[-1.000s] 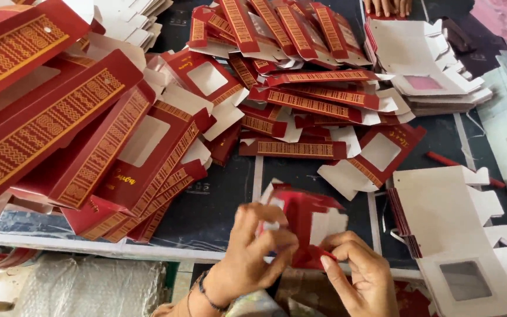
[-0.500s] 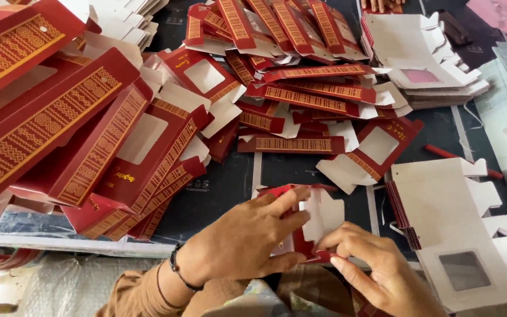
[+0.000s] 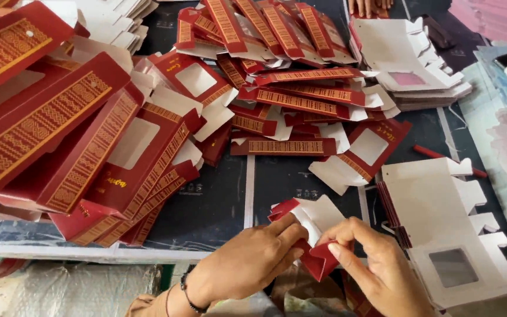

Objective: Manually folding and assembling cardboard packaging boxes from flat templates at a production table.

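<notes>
Between the two hands, at the near edge of the dark table (image 3: 218, 205), sits a red carton blank (image 3: 309, 226) with its white inner face turned up. Half a second ago the left hand lay flat across it, covering most of the card; a second ago both hands were bunched around it lower in the view. Now the left hand (image 3: 247, 267) has drawn back toward the near side, its fingertips pressing along the blank's left portion, so the white face and a red flap at the upper left show clearly. The right hand (image 3: 377, 264) pinches a small red end flap (image 3: 321, 258) between thumb and forefinger, bending it downward. Judging by that, the folding has moved from flattening the panel to working a flap at its near end.

Just right of the hands lies a stack of flat white-side-up blanks with window cut-outs (image 3: 447, 229). Further out, a heap of red and gold folded cartons (image 3: 77, 135) fills the left, loose red blanks (image 3: 300, 100) scatter across the middle, and another person's fingers (image 3: 368, 6) show at the top edge.
</notes>
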